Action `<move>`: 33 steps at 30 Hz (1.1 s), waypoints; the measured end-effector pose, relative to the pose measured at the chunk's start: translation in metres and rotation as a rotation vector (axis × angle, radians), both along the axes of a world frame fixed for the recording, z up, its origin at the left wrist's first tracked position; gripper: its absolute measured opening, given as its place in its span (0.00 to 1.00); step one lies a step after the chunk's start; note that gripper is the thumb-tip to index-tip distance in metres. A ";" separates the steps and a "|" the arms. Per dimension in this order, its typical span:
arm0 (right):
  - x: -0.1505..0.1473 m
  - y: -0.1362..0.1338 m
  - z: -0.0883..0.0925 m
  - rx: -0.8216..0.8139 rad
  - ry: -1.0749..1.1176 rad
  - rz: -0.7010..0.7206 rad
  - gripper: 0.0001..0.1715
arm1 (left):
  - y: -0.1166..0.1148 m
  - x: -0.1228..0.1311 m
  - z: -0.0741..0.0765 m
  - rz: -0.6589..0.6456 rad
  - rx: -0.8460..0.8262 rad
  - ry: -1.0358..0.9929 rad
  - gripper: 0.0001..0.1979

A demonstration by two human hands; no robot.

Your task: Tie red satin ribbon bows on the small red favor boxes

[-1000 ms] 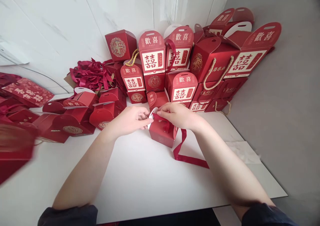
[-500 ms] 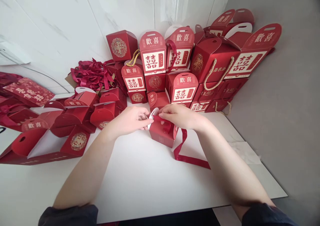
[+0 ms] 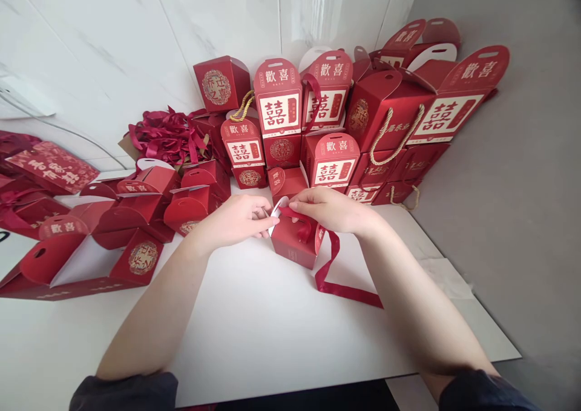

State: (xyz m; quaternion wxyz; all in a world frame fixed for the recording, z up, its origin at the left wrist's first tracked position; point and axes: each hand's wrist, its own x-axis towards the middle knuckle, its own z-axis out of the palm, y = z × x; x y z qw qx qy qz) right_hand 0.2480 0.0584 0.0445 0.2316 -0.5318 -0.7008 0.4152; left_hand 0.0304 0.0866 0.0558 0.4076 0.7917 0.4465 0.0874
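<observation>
A small red gift box [image 3: 295, 246] stands on the white table [image 3: 254, 332] in front of me. My left hand [image 3: 238, 216] is closed, pinching the white inside of the box's top flap at its left side. My right hand [image 3: 327, 208] is closed on a dark red ribbon [image 3: 333, 275] at the box's top. The ribbon runs through the flaps, hangs down the box's right side and trails across the table to the right.
Stacked red gift boxes [image 3: 327, 126] with gold characters and rope handles fill the back corner. A heap of red ribbons [image 3: 166, 135] lies at back left. Folded and open red boxes [image 3: 131, 211] crowd the left side. The table's right edge [image 3: 476, 302] borders grey floor.
A blurred red box at the far left a second ago now lies still on the table. My hands barely moved; the right hand shifted slightly along the ribbon at the box top.
</observation>
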 end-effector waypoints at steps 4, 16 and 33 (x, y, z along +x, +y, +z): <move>-0.002 0.000 -0.001 -0.029 -0.032 0.025 0.20 | 0.000 0.000 0.001 -0.011 0.001 0.001 0.11; -0.001 0.001 -0.002 -0.008 -0.031 0.019 0.20 | 0.000 0.001 0.003 -0.012 0.007 0.041 0.14; 0.001 0.007 -0.009 0.019 0.064 0.059 0.23 | -0.001 0.003 0.006 0.037 -0.039 0.028 0.19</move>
